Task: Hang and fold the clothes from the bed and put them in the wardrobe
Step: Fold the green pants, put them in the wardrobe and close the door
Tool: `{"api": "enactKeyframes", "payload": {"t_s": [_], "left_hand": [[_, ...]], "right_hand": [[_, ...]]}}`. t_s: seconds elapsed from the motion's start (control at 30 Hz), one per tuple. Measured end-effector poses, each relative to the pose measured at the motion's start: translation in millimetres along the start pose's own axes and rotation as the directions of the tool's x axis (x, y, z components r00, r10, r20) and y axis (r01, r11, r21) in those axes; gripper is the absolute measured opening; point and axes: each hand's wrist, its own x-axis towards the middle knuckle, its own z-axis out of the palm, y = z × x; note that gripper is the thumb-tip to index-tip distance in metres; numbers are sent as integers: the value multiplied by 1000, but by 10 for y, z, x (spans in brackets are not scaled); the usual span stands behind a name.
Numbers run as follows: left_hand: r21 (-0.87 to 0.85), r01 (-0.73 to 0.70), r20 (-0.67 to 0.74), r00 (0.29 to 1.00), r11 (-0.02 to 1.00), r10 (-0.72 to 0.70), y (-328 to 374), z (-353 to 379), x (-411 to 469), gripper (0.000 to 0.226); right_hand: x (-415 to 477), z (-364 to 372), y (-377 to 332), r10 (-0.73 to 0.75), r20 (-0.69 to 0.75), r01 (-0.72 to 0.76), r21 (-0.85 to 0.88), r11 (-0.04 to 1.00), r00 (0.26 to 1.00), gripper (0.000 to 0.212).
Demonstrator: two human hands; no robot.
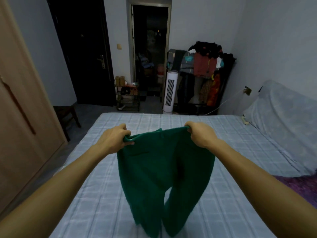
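Observation:
I hold a pair of green trousers (159,169) up by the waistband over the bed (240,152). My left hand (115,137) pinches the left end of the waistband, and my right hand (199,134) grips the right end. The two legs hang down toward me, their lower ends near the bed's light blue checked sheet. The wardrobe (18,117), pale wood with a dark handle, stands shut along the left side.
A covered bundle of bedding (283,127) lies on the bed's right side, with a purple blanket (298,186) nearer me. Beyond the bed stand a white tower fan (169,91), a loaded clothes rack (205,74), a shoe shelf (127,97) and a dark stool (66,115).

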Motion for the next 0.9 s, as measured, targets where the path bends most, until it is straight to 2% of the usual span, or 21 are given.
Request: {"api": "enactKeyframes", "payload": {"t_s": [0.07,0.1,0.13,0.2,0.27,0.33,0.4,0.5,0.6,0.7,0.8,0.9], "left_hand": [[68,41,-84,996,997,-36,-29,-61,263,22],[80,63,-151,987,995,-50,-45,-114,407,16],[85,85,-221,973,993,-64,-59,-177,549,11],[62,125,-362,927,990,-94,-61,-315,811,16],[22,131,-496,862,991,-103,-21,-492,993,22],[-15,108,-596,797,994,-96,18,-628,1074,22],[-43,81,-640,763,996,-89,58,-653,1022,19],[-40,40,-646,761,998,-56,141,-469,696,18],[-71,17,-599,799,997,-56,259,-15,102,24],[-115,0,-489,870,993,-56,463,577,-760,23],[-142,51,-277,957,989,-89,695,1238,-1680,33],[-182,127,-7,991,975,-130,905,1796,-2512,47]], "right_hand": [[251,-136,34,-48,84,53,-56,997,995,33],[393,-231,55,-59,54,63,-85,994,997,34],[530,-337,80,-67,-22,64,-115,991,998,34],[751,-542,132,-85,-253,45,-160,986,964,35],[876,-703,190,-128,-471,51,-173,984,873,39],[890,-777,248,-173,-630,88,-164,982,757,43],[787,-715,318,-210,-719,117,-177,977,662,45],[423,-373,404,-248,-749,161,-189,969,615,46],[-211,211,403,-237,-731,235,-107,966,640,40],[-1069,986,364,-225,-637,286,-7,958,738,39],[-1964,1731,296,-184,-469,253,88,963,864,44],[-2753,2320,191,-139,-280,191,169,967,950,46]]}}
